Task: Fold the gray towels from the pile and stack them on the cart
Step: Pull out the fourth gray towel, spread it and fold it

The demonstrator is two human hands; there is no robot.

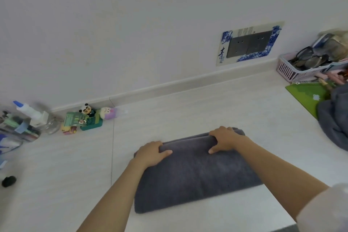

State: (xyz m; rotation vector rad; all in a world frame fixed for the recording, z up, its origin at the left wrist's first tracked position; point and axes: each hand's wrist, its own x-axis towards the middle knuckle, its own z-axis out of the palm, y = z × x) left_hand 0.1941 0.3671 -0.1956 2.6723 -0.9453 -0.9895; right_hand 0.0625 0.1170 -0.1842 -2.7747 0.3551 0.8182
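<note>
A dark gray towel [194, 175] lies folded flat on the white table [207, 107] in front of me. My left hand [151, 153] grips its far edge at the left end, fingers curled over the fold and thumb lying on top. My right hand [226, 140] grips the same far edge near the right end in the same way. A pile of gray towels [335, 122] lies bunched at the table's right side. The cart is out of view.
Small toys [88, 118] and a spray bottle [35, 115] stand along the wall at the left. A pink basket [301, 71] of glasses and a green mat [308, 96] sit at the back right. A black lump [8, 181] lies far left.
</note>
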